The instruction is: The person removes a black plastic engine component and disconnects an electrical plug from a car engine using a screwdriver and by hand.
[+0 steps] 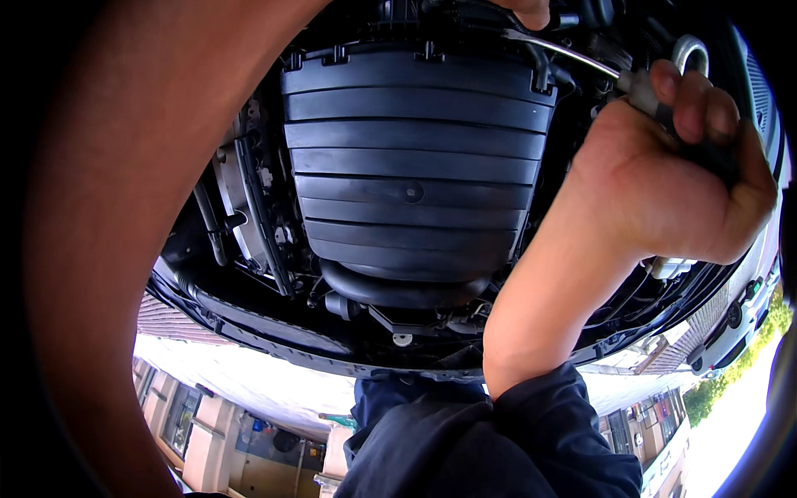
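Note:
My right hand is wrapped round the handle of a screwdriver at the upper right. The screwdriver's bare metal shaft slants up and left, its tip reaching dark parts beyond the far right corner of a ribbed black plastic engine cover. Just past that tip, a little of my left hand shows at the top edge. The rest of that hand is cut off, so its grip is hidden. My left forearm arches up along the left side of the view.
Around the cover lies the engine bay, with a dark hose at its near side and a metal bracket to its left. A curved silver pipe stands beside my right fingers. Behind me are buildings and a parked white car.

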Demonstrator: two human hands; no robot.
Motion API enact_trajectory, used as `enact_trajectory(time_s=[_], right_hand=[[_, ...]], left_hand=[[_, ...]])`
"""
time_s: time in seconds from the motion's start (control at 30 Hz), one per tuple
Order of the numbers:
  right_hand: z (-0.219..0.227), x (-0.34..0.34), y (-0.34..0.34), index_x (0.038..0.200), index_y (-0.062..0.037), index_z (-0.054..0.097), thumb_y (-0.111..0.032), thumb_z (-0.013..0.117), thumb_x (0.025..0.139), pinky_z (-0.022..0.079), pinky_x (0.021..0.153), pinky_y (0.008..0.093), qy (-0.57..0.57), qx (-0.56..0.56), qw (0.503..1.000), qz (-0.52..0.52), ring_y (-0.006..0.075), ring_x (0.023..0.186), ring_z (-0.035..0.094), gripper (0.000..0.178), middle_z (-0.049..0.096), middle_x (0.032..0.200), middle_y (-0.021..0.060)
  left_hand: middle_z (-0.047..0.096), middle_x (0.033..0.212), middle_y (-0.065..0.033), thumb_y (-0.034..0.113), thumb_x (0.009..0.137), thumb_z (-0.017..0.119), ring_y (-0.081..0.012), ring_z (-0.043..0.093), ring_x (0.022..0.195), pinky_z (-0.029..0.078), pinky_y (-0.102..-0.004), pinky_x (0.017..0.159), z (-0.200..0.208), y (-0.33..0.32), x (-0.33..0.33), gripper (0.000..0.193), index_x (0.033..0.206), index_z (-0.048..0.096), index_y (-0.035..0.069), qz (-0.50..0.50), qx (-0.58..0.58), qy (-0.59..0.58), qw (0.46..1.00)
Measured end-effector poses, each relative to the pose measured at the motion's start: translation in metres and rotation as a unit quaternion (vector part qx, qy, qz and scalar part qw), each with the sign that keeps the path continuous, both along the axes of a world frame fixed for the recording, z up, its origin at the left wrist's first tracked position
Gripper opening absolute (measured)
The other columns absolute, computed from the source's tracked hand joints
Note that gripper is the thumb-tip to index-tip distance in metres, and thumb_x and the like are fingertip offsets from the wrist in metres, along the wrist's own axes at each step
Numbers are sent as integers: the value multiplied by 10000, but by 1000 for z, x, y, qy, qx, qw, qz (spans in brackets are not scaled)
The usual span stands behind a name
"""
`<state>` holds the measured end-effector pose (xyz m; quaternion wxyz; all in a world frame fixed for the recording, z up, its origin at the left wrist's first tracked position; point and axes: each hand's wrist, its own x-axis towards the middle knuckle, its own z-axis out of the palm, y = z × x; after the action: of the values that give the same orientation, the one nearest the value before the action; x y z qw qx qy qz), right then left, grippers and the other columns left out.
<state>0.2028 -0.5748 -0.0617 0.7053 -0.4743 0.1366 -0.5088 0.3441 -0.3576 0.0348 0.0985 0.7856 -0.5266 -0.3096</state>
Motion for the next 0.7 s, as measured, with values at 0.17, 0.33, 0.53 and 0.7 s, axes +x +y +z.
enact_trajectory(time_s=[0.17,0.33,0.53,0.7], right_hand=[[12,16,28,748,-65,568,-185,425,867,480,622,422,38,-62,995,-66,211,588,542,222,548,669,101],[7,16,51,858,-70,587,-152,438,939,491,693,445,-3,-158,987,-42,242,650,568,189,589,745,120],[53,-35,23,841,-85,585,-172,438,933,468,726,420,14,-68,996,63,202,672,545,194,569,760,69],[47,-8,-11,865,-28,585,-142,408,963,522,689,405,-10,-16,999,50,228,619,566,232,587,749,127]], left_hand=[[702,1164,-274,379,926,621,-404,667,1133,487,-492,998,15,-2,-6,492,1126,740,-54,15,9,-14,1000],[704,1155,-274,377,926,622,-403,669,1125,490,-490,993,18,3,-6,487,1121,741,-54,26,8,-17,1000],[707,1144,-273,373,925,624,-402,672,1116,494,-488,986,6,3,-3,481,1114,744,-53,14,0,-4,1000],[708,1135,-272,371,924,625,-401,675,1109,497,-486,981,5,8,-2,476,1108,746,-52,27,4,-3,1000]])
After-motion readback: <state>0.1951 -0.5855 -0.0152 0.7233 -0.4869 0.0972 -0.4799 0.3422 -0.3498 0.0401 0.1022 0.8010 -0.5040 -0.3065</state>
